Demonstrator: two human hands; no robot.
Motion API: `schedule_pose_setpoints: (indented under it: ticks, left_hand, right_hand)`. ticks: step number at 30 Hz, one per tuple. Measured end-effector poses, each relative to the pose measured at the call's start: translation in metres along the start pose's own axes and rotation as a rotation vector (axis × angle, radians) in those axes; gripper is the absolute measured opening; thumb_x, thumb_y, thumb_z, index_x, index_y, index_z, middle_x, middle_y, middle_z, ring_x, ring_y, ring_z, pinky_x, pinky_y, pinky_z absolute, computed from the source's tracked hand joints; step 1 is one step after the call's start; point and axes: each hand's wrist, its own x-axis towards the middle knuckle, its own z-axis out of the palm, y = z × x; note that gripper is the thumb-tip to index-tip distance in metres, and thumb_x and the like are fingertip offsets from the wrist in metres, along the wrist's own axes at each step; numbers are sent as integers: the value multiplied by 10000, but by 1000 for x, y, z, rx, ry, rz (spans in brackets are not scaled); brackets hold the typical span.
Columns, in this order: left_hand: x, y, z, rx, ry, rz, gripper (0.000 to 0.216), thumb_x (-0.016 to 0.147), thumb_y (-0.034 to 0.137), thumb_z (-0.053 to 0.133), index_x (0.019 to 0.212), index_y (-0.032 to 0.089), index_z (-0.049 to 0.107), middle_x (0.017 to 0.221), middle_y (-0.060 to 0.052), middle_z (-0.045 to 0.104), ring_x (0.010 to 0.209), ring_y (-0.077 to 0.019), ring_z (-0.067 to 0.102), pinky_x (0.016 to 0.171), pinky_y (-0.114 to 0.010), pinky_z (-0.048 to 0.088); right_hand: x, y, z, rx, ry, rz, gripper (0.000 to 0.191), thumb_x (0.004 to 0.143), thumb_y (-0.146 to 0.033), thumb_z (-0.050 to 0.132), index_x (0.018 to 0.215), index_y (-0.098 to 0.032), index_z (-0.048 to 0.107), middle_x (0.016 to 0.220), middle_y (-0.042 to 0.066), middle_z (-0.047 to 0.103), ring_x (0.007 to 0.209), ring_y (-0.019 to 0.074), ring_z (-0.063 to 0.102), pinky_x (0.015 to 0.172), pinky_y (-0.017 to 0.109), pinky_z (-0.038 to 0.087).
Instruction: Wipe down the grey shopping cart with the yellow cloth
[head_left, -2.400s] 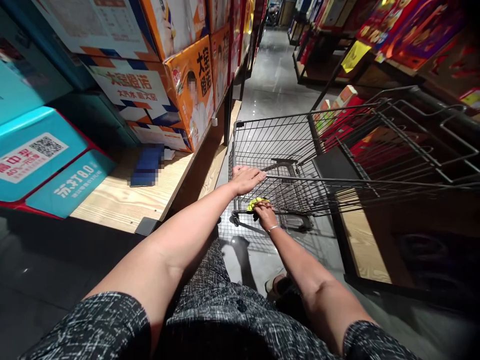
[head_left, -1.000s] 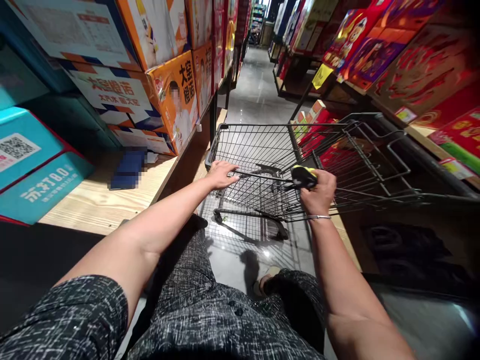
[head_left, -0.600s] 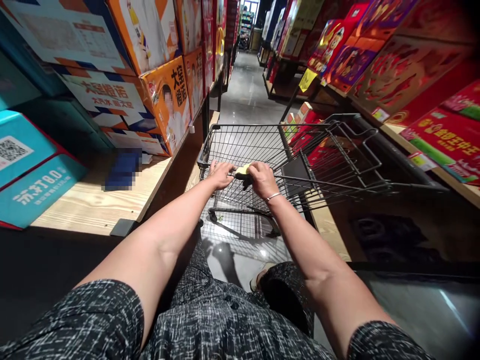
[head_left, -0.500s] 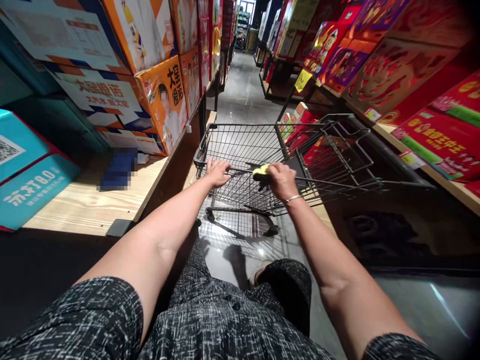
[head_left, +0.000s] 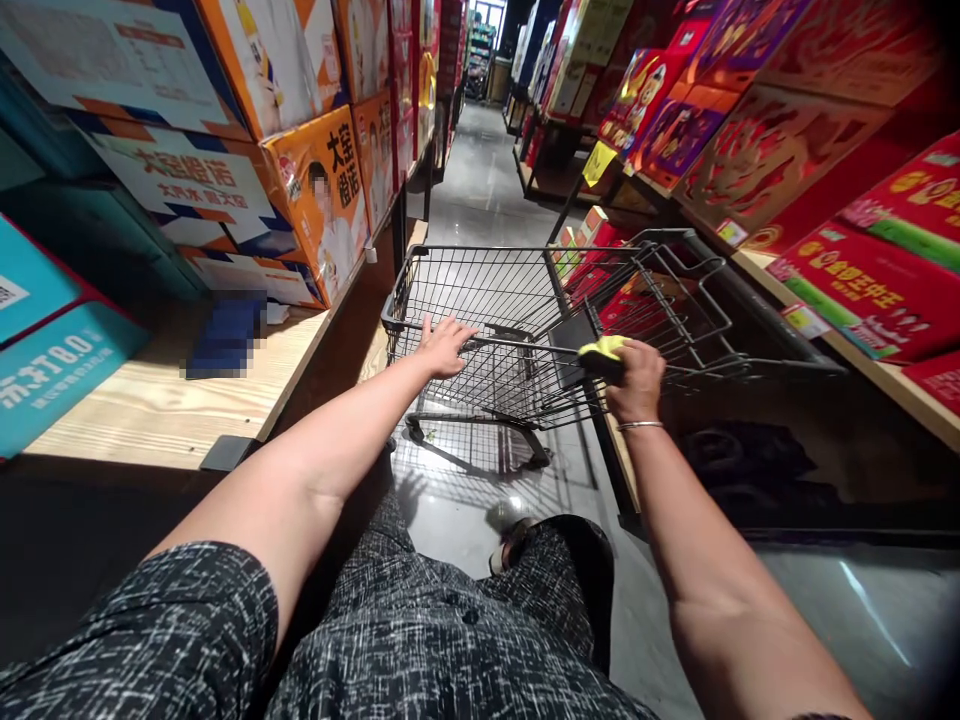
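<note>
The left hand (head_left: 448,348) was laid over the near top rail (head_left: 529,346) of a black wire shopping cart (head_left: 517,385), its fingers spread apart, near one corner of the basket. A yellow-and-black cloth (head_left: 602,352) was clamped in the right hand (head_left: 637,378) and held at the same rail, well apart from the left hand. A thin bracelet (head_left: 641,425) was worn on the right wrist. Orange cartons (head_left: 315,205) were stacked along a wooden shelf (head_left: 165,400), and a blurred dark blue item (head_left: 225,335) was seen just beside them, near the shelf's front edge. Red boxes (head_left: 877,285) were ranged opposite.
</note>
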Motion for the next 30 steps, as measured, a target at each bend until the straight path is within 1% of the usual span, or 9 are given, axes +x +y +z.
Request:
schedule_pose_setpoints:
  ticks: [5, 9, 11, 15, 18, 21, 24, 26, 30]
  left_hand:
    - [-1, -7, -2, -15, 8, 28, 661, 818, 166, 562, 1450, 337, 474, 1532, -25, 477, 1489, -253, 318, 1265, -559, -16]
    - [-1, -11, -3, -40, 29, 27, 639, 802, 158, 570, 1412, 335, 500, 1489, -22, 504, 1448, -261, 351, 1261, -553, -10]
    - [0, -12, -2, -45, 39, 21, 652, 788, 149, 576, 1407, 338, 499, 1488, -21, 495, 1450, -269, 341, 1256, -561, -27]
    - [1, -12, 1, -39, 51, 16, 652, 774, 141, 587, 1394, 331, 510, 1462, -30, 507, 1431, -282, 354, 1254, -564, -34]
    - [0, -10, 3, -45, 48, 13, 650, 778, 147, 583, 1395, 337, 506, 1472, -24, 500, 1430, -284, 346, 1255, -555, -53]
    - [0, -11, 4, -51, 50, 11, 662, 777, 150, 579, 1404, 344, 494, 1497, -16, 482, 1439, -281, 331, 1255, -547, -64]
    - [1, -15, 5, -52, 64, 17, 670, 769, 142, 580, 1401, 351, 493, 1490, -12, 488, 1440, -273, 334, 1256, -544, -59]
    - [2, -17, 4, -52, 75, 9, 644, 775, 152, 589, 1384, 348, 507, 1475, -16, 500, 1442, -278, 334, 1260, -546, -63]
    - [4, -9, 0, -3, 81, -73, 566, 801, 207, 617, 1353, 306, 543, 1441, -66, 517, 1463, -323, 308, 1257, -584, -73]
  right_hand:
    - [0, -92, 54, 49, 60, -120, 317, 876, -168, 549, 1125, -282, 709, 1234, 79, 610, 1152, 268, 492, 965, 426, 382]
    - [-32, -117, 89, 1, 11, -83, 315, 904, -179, 576, 1112, -332, 756, 1189, 77, 627, 1153, 281, 470, 990, 444, 371]
    - [-58, -121, 111, 19, -117, -69, 332, 904, -176, 570, 1116, -343, 764, 1191, 77, 634, 1117, 280, 472, 953, 434, 385]
    - [-110, -134, 153, 50, -505, -46, 382, 881, -132, 554, 1108, -350, 769, 1275, 64, 647, 1119, 288, 478, 908, 410, 390]
    - [-127, -145, 171, 109, -700, -91, 366, 850, -131, 581, 1075, -349, 771, 1326, 43, 647, 1176, 287, 475, 930, 393, 394]
    - [-124, -147, 168, 115, -745, -107, 356, 860, -145, 566, 1089, -325, 770, 1352, 56, 634, 1203, 280, 469, 953, 381, 395]
    - [-105, -130, 143, 83, -687, -107, 389, 912, -152, 496, 1156, -311, 754, 1356, 80, 622, 1196, 288, 465, 961, 403, 391]
    - [-86, -107, 115, 65, -546, -103, 378, 944, -184, 476, 1169, -326, 745, 1322, 89, 627, 1171, 291, 469, 962, 427, 396]
    - [-49, -53, 57, 12, -101, -5, 284, 943, -244, 527, 1107, -311, 749, 1235, 107, 611, 1193, 302, 444, 1006, 461, 383]
